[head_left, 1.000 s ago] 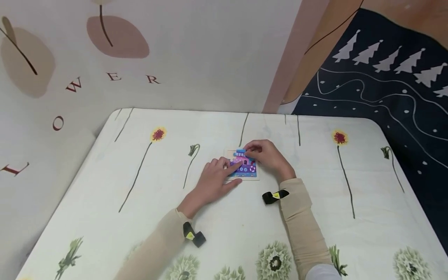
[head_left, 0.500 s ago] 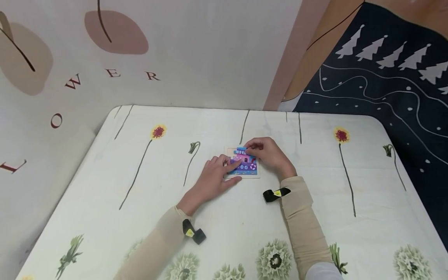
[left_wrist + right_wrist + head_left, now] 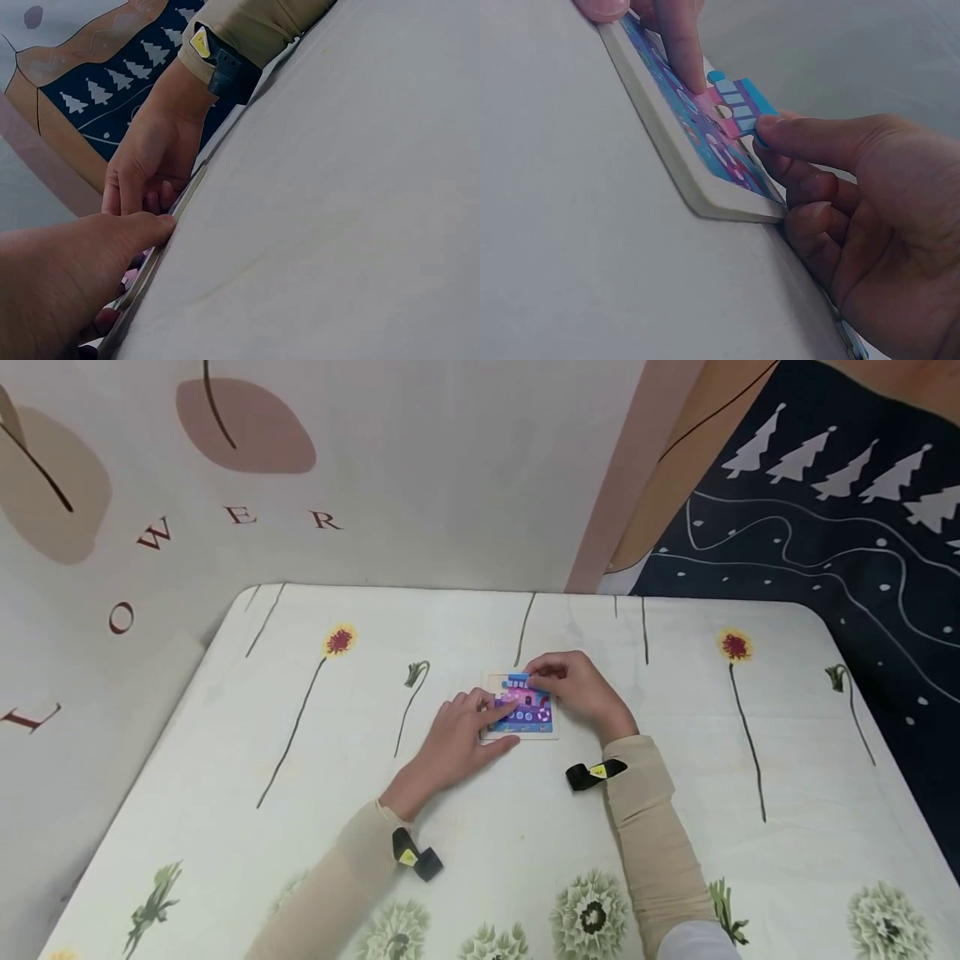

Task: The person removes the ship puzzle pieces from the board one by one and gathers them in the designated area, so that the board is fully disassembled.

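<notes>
A small jigsaw puzzle board [image 3: 522,735] with a pale frame and a purple, pink and blue ship picture lies on the table. My right hand [image 3: 577,689] pinches a blue puzzle piece [image 3: 741,109] with light window shapes between thumb and fingers. In the right wrist view, that piece is tilted above the picture's surface. My left hand [image 3: 457,735] reaches in from the left, its extended index fingertip [image 3: 696,79] pressing on the pink part of the picture. The left thumb [image 3: 154,227] rests along the board's near edge. Part of the picture is hidden beneath the left fingers.
A white tablecloth with printed flowers [image 3: 592,914] covers the table [image 3: 697,793]. Behind it rises a pale wall [image 3: 465,477] with printed letters, and a dark panel with white trees [image 3: 810,543] hangs at the right. In the right wrist view, a thin coloured edge [image 3: 851,339] shows below the right hand.
The head view has shifted slightly. Both hands keep nearly the same place at the board, and the blue puzzle piece stays pinched in the right hand.
</notes>
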A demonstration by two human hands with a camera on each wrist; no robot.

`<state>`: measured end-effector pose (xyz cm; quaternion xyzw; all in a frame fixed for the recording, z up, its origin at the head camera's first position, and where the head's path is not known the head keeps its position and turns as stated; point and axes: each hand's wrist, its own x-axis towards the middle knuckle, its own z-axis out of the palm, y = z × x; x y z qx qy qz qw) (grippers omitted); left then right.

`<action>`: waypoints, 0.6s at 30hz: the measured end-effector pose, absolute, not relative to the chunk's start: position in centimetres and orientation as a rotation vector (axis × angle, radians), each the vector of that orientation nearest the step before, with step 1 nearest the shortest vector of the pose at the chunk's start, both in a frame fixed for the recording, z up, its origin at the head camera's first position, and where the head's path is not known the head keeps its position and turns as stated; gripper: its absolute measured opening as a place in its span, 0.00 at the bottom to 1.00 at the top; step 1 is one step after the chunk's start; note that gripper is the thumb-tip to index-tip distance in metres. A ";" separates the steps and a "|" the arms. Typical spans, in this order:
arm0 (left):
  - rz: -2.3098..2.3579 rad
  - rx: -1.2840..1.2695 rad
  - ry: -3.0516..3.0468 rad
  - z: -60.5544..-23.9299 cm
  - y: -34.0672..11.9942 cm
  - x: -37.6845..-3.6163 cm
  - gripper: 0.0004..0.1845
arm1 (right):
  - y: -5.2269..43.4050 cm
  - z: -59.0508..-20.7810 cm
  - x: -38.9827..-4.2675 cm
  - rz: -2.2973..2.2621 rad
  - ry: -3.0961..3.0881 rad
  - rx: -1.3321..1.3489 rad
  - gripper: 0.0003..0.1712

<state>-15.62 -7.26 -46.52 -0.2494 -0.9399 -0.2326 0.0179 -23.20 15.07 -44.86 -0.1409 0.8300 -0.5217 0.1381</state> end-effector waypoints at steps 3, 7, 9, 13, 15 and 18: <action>-0.719 -0.772 -2.925 -46.3 -7.2 -15.7 0.30 | 15.1 -44.9 -23.3 -1.515 2.401 -0.408 0.08; -0.718 -0.769 -2.923 -46.1 -7.2 -15.6 0.29 | 15.2 -45.0 -23.3 -1.529 2.396 -0.402 0.08; -0.717 -0.769 -2.917 -46.1 -7.2 -15.6 0.29 | 15.2 -45.1 -23.3 -1.532 2.393 -0.398 0.08; -0.720 -0.767 -2.910 -46.1 -7.1 -15.6 0.28 | 15.3 -45.1 -23.3 -1.531 2.387 -0.406 0.09; -0.720 -0.769 -2.911 -46.1 -7.1 -15.6 0.28 | 15.4 -45.0 -23.3 -1.523 2.388 -0.417 0.09; -0.715 -0.770 -2.914 -46.2 -7.2 -15.6 0.28 | 15.4 -44.7 -23.2 -1.506 2.389 -0.427 0.08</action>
